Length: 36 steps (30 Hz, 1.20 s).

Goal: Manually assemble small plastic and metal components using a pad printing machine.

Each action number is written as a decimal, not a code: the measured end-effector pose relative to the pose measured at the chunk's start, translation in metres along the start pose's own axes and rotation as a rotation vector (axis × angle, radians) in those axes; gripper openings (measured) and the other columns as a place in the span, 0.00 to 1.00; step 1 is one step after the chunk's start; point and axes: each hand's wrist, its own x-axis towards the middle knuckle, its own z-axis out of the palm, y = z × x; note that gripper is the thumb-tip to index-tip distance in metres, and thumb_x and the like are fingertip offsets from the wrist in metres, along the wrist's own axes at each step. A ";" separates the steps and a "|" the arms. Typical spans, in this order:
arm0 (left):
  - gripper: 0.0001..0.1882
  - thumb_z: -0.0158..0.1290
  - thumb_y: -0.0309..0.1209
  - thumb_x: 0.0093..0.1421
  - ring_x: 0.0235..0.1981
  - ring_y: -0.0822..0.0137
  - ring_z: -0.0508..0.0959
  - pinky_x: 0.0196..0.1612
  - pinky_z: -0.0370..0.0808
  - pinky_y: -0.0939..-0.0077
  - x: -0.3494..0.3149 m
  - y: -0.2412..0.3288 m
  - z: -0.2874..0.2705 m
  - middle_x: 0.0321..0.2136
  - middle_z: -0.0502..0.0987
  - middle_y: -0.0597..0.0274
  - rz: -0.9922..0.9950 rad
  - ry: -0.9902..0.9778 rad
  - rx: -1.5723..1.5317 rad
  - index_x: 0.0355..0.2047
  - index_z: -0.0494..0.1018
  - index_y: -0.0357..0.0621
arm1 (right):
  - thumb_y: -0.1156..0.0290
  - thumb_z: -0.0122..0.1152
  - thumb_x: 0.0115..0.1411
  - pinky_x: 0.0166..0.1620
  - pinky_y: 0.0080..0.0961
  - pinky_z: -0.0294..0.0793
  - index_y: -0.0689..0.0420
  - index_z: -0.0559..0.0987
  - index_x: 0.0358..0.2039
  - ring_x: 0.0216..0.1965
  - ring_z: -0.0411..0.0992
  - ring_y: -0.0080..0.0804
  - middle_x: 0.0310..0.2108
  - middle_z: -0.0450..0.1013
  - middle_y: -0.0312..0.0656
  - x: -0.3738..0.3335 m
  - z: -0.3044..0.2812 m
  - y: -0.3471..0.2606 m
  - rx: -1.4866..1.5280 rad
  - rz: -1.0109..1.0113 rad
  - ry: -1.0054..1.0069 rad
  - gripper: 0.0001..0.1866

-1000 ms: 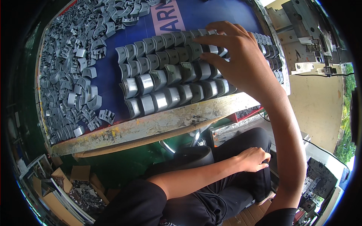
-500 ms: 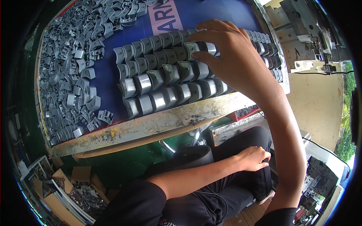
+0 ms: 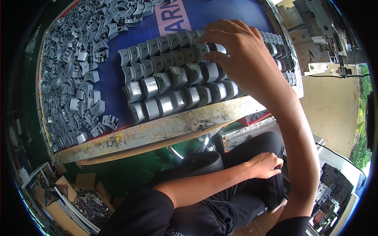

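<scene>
The right hand (image 3: 250, 51) arches over rows of grey pieces (image 3: 164, 105) on a paint-scarred counter (image 3: 173, 126), thumb and forefinger parted at 1 grey piece (image 3: 201, 50); whether they grip it cannot be told. Below, the left hand (image 3: 264, 165) lies loosely curled at a knee, its palm unseen. Left of both hands, a heap of parts (image 3: 73, 84) runs out of frame above a green floor (image 3: 155, 156). The right hand hides mid-row pieces; machinery (image 3: 315, 23) to its right is cropped.
</scene>
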 end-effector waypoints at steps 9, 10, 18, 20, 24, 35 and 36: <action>0.16 0.63 0.36 0.63 0.28 0.42 0.84 0.38 0.84 0.50 0.000 0.000 0.000 0.23 0.82 0.41 0.011 -0.001 0.019 0.35 0.80 0.31 | 0.72 0.73 0.58 0.60 0.41 0.69 0.57 0.87 0.46 0.56 0.75 0.41 0.50 0.81 0.41 -0.002 -0.001 -0.001 0.022 0.005 0.020 0.14; 0.15 0.63 0.36 0.63 0.28 0.42 0.84 0.38 0.84 0.50 0.001 0.000 0.001 0.23 0.82 0.41 0.013 0.001 0.023 0.35 0.80 0.31 | 0.72 0.73 0.58 0.60 0.40 0.69 0.57 0.87 0.46 0.56 0.75 0.41 0.50 0.81 0.41 -0.002 -0.001 -0.001 0.024 0.002 0.038 0.14; 0.16 0.63 0.36 0.63 0.28 0.41 0.84 0.39 0.83 0.50 0.000 -0.001 0.000 0.23 0.81 0.40 0.005 0.014 -0.011 0.36 0.80 0.30 | 0.70 0.75 0.57 0.66 0.43 0.67 0.53 0.87 0.43 0.60 0.74 0.42 0.55 0.79 0.40 -0.008 -0.033 -0.017 0.053 -0.012 -0.071 0.13; 0.15 0.63 0.35 0.64 0.27 0.41 0.84 0.39 0.84 0.50 0.000 0.000 -0.001 0.22 0.82 0.41 0.002 0.009 0.019 0.36 0.79 0.31 | 0.70 0.76 0.55 0.66 0.44 0.68 0.53 0.87 0.41 0.60 0.73 0.42 0.55 0.79 0.39 -0.014 -0.034 -0.019 0.021 -0.026 -0.072 0.12; 0.15 0.63 0.35 0.64 0.27 0.42 0.84 0.40 0.84 0.50 0.001 0.001 -0.002 0.22 0.81 0.43 -0.053 -0.063 -0.002 0.35 0.79 0.31 | 0.69 0.77 0.53 0.66 0.44 0.67 0.53 0.88 0.40 0.61 0.73 0.43 0.56 0.79 0.38 -0.022 -0.029 -0.018 -0.029 -0.012 -0.083 0.14; 0.14 0.64 0.34 0.62 0.26 0.46 0.83 0.38 0.81 0.52 0.002 -0.007 0.005 0.20 0.77 0.49 -0.021 -0.008 -0.024 0.33 0.75 0.34 | 0.70 0.75 0.53 0.63 0.41 0.68 0.55 0.88 0.39 0.59 0.73 0.40 0.52 0.79 0.39 -0.023 -0.029 -0.019 -0.025 0.000 -0.073 0.12; 0.14 0.64 0.34 0.62 0.26 0.46 0.83 0.38 0.81 0.52 0.002 -0.007 0.005 0.20 0.77 0.49 -0.021 -0.008 -0.026 0.33 0.75 0.34 | 0.70 0.75 0.53 0.63 0.41 0.68 0.55 0.88 0.39 0.59 0.73 0.40 0.52 0.79 0.39 -0.023 -0.028 -0.020 -0.031 0.001 -0.073 0.12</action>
